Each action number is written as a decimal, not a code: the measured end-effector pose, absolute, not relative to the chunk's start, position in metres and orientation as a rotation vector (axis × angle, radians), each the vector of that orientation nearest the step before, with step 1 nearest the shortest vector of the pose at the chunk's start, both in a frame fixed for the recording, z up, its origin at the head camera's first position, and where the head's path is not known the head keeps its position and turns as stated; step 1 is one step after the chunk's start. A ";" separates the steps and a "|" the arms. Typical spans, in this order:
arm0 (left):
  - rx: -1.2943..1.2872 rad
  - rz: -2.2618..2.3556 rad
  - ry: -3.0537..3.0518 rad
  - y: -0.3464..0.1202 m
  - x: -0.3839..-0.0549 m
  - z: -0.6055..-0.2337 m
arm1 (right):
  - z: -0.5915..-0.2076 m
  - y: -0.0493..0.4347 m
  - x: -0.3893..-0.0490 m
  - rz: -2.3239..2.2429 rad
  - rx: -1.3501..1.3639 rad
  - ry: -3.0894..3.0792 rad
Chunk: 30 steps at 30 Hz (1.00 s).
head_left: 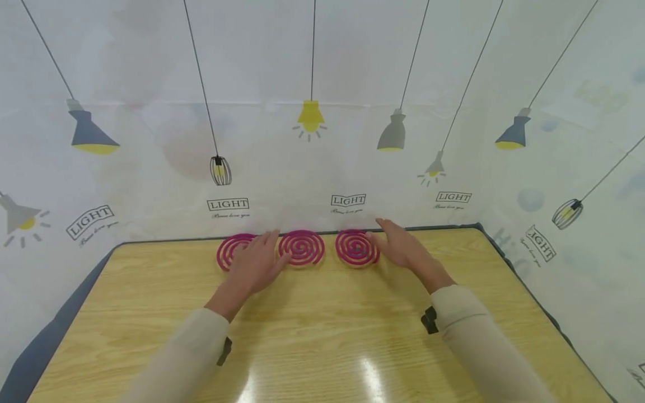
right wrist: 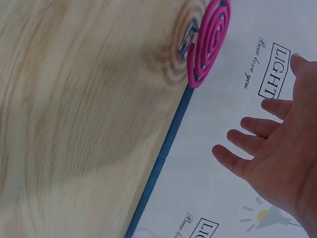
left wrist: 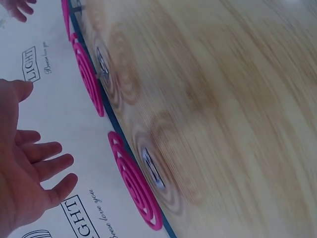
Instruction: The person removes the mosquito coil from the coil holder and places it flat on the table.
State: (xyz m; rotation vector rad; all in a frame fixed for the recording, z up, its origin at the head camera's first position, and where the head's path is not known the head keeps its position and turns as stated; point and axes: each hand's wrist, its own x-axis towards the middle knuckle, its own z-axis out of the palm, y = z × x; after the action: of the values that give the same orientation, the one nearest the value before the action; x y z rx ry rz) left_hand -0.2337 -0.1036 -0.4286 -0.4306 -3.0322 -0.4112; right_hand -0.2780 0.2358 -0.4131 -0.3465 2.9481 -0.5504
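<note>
Three magenta mosquito coils stand in a row along the table's far edge: the left coil [head_left: 222,254], the middle coil [head_left: 301,248] and the right coil [head_left: 355,248]. Small metal stands [left wrist: 153,167] hold them raised over the wood, where their shadows fall. My left hand [head_left: 254,262], fingers extended and spread, is above and in front of the left coil and hides part of it; its thumb overlaps the middle coil in the head view. Beside the right coil is my right hand [head_left: 405,247], fingers straight and apart, thumb overlapping the coil's edge. Both palms hold nothing.
A light wooden table [head_left: 322,324] with a dark blue edge spans the lower view. White walls [head_left: 262,129] printed with hanging lamps and LIGHT labels rise right behind it and at both sides. Small black devices [head_left: 430,320] sit at the cuffs of both light sleeves.
</note>
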 end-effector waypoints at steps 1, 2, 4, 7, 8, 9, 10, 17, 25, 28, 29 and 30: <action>-0.408 -0.452 -3.024 -0.100 -0.236 -0.428 | -0.413 0.236 -0.279 -0.583 -0.336 2.946; -0.391 -0.497 -3.012 -0.097 -0.237 -0.428 | -0.412 0.236 -0.280 -0.613 -0.316 2.942; -0.368 -0.589 -2.990 -0.089 -0.240 -0.427 | -0.412 0.236 -0.280 -0.655 -0.295 2.938; -0.345 -0.706 -2.975 -0.077 -0.242 -0.426 | -0.413 0.236 -0.280 -0.700 -0.266 2.930; -0.342 -0.751 -2.970 -0.074 -0.242 -0.425 | -0.414 0.235 -0.280 -0.715 -0.256 2.926; -0.324 -0.804 -2.965 -0.070 -0.241 -0.425 | -0.415 0.235 -0.280 -0.731 -0.245 2.921; -0.309 -0.864 -2.957 -0.067 -0.241 -0.425 | -0.416 0.234 -0.280 -0.749 -0.232 2.914; -0.198 -1.248 -2.807 -0.048 -0.237 -0.424 | -0.422 0.228 -0.281 -0.823 -0.131 2.869; -0.064 -1.540 -2.670 -0.028 -0.239 -0.427 | -0.422 0.235 -0.284 -1.024 -0.039 2.825; -0.035 -1.552 -2.656 -0.022 -0.240 -0.429 | -0.422 0.239 -0.286 -1.092 0.000 2.803; -0.032 -1.561 -2.647 -0.020 -0.240 -0.429 | -0.422 0.240 -0.287 -1.109 0.012 2.797; -0.019 -1.574 -2.644 -0.017 -0.240 -0.430 | -0.423 0.241 -0.287 -1.127 0.028 2.788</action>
State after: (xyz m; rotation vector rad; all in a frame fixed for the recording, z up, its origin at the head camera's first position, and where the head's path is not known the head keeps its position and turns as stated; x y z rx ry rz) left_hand -0.2404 -0.0174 -0.4298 -0.0190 -2.6439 -1.5741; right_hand -0.2871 0.2406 -0.4227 0.0284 2.7884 -1.1274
